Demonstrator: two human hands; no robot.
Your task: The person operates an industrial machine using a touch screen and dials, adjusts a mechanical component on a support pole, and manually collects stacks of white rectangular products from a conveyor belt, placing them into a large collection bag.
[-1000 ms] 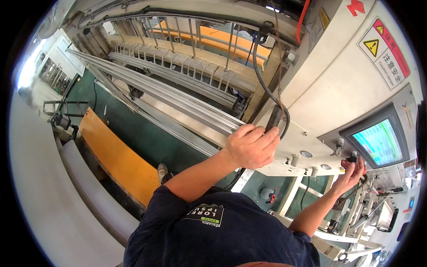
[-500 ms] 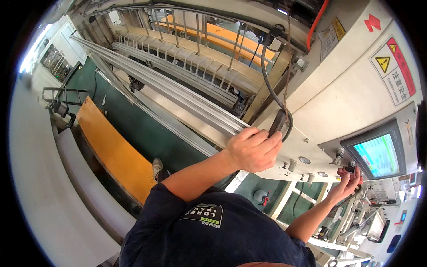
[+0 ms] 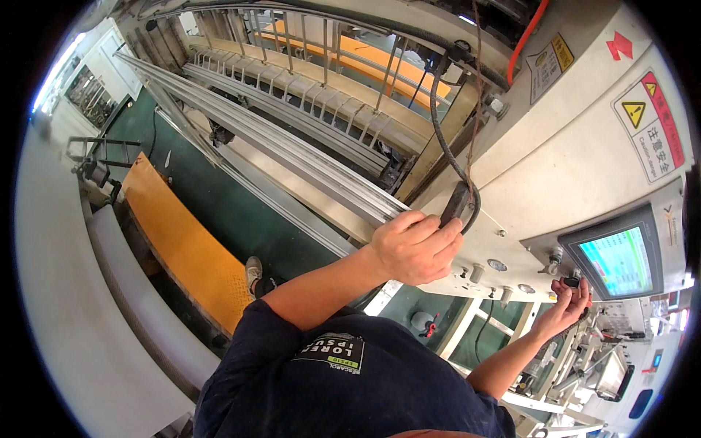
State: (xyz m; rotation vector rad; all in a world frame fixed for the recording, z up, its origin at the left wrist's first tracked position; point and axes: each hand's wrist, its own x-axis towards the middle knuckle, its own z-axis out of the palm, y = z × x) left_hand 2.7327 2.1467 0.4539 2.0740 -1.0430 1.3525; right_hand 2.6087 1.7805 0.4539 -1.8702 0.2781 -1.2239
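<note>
My left hand (image 3: 415,247) is closed at the near end of a long ribbed metal rail (image 3: 292,150), its fingers around the lower part of a black oblong piece (image 3: 456,201). A black cable (image 3: 441,139) runs down beside that piece. The palm side of this hand is hidden. Out to the right, my right hand (image 3: 564,306) pinches a small black knob (image 3: 571,282) on the machine's panel. A lit touch screen (image 3: 617,261) sits just beyond those fingertips, and something red shows beside them.
The cream machine housing (image 3: 555,168) fills the right side, with gauges and fittings along its lower edge. Metal bars and a slotted beam (image 3: 314,87) span the back. An orange board (image 3: 182,241) and large pale rolls (image 3: 87,292) lie at left. A shoe (image 3: 253,270) stands on the green floor.
The view has shifted slightly. Both hands keep their places, the left on the black piece and the right at the knob.
</note>
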